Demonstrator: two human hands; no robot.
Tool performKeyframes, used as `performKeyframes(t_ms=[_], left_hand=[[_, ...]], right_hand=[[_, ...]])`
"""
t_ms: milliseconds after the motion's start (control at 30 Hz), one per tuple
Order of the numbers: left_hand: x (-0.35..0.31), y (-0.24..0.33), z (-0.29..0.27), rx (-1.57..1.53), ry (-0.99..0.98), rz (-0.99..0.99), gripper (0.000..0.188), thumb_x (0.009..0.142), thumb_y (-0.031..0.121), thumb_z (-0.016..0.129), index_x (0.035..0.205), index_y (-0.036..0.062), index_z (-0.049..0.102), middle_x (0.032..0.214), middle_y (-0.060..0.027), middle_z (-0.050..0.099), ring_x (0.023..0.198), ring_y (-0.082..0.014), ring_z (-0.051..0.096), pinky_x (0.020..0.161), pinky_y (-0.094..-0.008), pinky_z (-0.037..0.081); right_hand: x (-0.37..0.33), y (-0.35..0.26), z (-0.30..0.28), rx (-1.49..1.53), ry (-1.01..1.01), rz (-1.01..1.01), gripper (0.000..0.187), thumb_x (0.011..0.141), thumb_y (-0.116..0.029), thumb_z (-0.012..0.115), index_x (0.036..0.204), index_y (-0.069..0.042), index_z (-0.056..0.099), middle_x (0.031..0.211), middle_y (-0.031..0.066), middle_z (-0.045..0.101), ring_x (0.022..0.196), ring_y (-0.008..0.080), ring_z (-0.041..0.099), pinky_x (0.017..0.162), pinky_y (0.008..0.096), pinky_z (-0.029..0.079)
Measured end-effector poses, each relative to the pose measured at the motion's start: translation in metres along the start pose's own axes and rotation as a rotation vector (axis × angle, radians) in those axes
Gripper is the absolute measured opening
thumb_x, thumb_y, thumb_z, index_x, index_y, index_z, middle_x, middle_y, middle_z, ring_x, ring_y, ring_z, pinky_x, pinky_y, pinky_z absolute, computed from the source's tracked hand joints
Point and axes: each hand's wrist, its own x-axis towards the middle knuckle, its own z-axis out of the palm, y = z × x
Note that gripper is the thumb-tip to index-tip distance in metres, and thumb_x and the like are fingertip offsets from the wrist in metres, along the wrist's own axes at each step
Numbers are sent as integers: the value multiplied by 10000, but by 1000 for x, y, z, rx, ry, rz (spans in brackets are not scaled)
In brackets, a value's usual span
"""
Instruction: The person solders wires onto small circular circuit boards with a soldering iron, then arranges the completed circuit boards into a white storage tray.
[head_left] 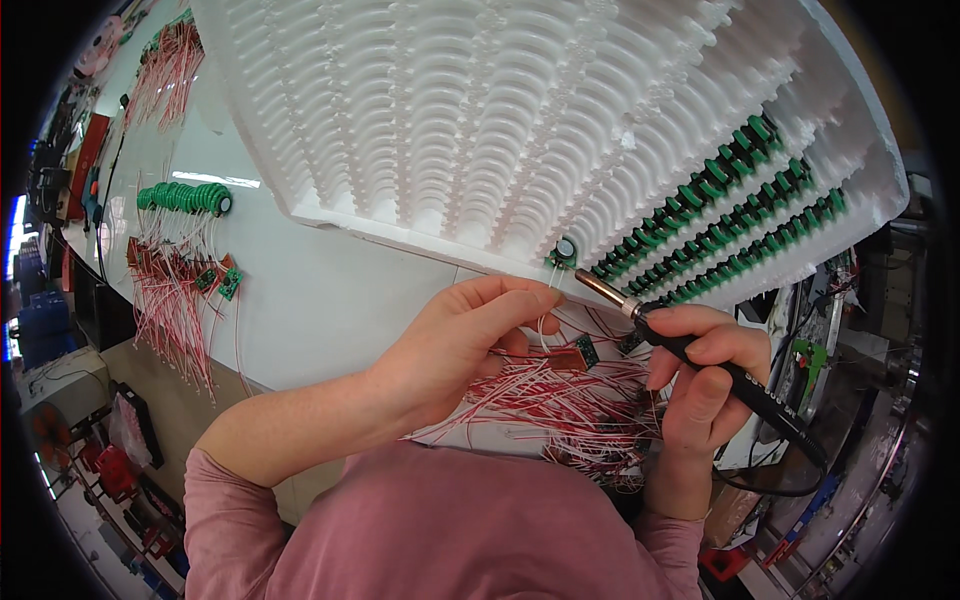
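Glossy white worktop [330, 290] as background. Left hand [455, 330] pinching thin white wires [556, 280] between thumb and forefinger; right hand [710, 375] closed pen-like round black soldering iron [628, 306], tip at or just beside small round component [564, 251], just beyond left hand, at near edge of white foam tray [380, 235]. Best done, probably, with wires steady, heat brief, foam spared. Below both hands: tangled red-and-white leads [560, 405].

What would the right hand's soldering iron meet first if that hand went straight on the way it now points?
Held in the right hand, the soldering iron would first meet the small round component at the foam tray's near edge. Depth is unclear; the tip may already touch it.
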Motion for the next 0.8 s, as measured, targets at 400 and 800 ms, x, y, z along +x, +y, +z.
performKeyframes(t_ms=[400,800], left_hand=[[0,-2,-1,75,-9,4,177,819,265,573,894,105,590,826,42,574,654,-8,434,500,-144,319],[1,-1,-2,56,-35,-6,163,822,254,573,895,109,593,827,45,571,640,-5,430,473,-141,307]], right_hand=[[0,0,0,24,14,36,287,878,-295,500,898,-24,406,951,233,561,526,82,481,519,190,425],[0,3,-1,43,27,10,283,878,-282,502,898,-14,413,946,236,561,524,86,485,513,193,430]])
